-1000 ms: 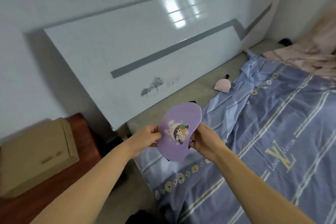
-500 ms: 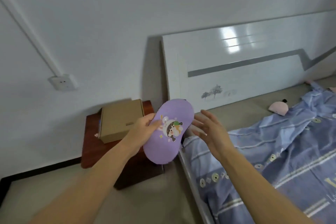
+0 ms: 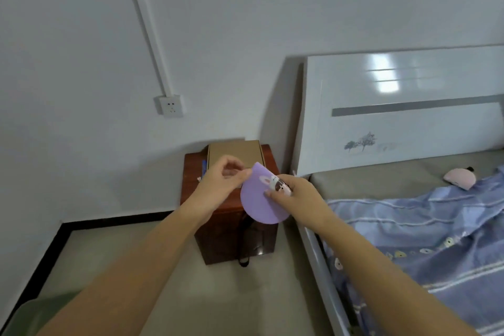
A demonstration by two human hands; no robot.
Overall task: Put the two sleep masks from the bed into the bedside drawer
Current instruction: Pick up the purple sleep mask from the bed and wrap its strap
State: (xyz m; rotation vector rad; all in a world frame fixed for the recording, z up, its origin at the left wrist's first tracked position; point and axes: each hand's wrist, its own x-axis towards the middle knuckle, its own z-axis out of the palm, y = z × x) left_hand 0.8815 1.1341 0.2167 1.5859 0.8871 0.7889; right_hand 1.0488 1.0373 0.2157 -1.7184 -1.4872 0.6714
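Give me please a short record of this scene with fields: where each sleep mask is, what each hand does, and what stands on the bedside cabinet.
purple sleep mask with cartoon print: folded over, held in the air in front of the cabinet
left hand: pinches the mask's upper left edge
right hand: grips the mask's right side, over the print
pink sleep mask: lies on the bed near the white headboard
red-brown wooden bedside cabinet: no open drawer visible
brown cardboard box: on top of the cabinet, closed

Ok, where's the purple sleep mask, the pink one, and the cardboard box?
purple sleep mask point(image 3: 256, 203): head view, on its plain purple lower half, held by both hands.
pink sleep mask point(image 3: 459, 178): head view, on its pink top, lying on the bed.
cardboard box point(image 3: 233, 150): head view, on its lid, atop the nightstand.
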